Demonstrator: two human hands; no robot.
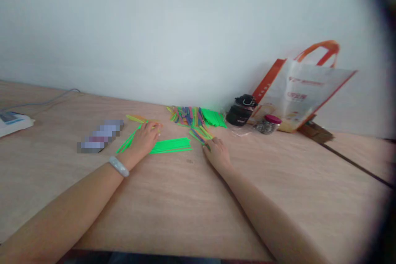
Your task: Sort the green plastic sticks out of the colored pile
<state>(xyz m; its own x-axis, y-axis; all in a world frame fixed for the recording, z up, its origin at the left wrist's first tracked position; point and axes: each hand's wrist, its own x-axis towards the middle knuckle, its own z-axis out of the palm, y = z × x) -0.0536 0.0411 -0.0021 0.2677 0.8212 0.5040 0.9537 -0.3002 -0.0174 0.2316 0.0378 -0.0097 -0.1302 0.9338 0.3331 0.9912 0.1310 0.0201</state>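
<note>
My left hand (147,137), with a pale bracelet on its wrist, is over thin plastic strips. Its fingers are bent together at a few yellow and orange strips (135,119), which run behind the fingertips; the grip is partly hidden. Beneath and beside this hand lie long bright green strips (173,144), with more green ones poking out to its left. My right hand (217,154) has its fingers closed at the near ends of a small fan of blue, orange and yellow strips (200,134). Farther back lies a pile of mixed coloured strips (187,115) next to wide green strips (213,117).
A black bottle (239,111) and a clear jar with a dark pink lid (268,124) stand at the right, before a white bag with orange handles (303,95). A blurred-out flat object (100,136) lies left. A cable (55,98) and a white item (14,123) are far left.
</note>
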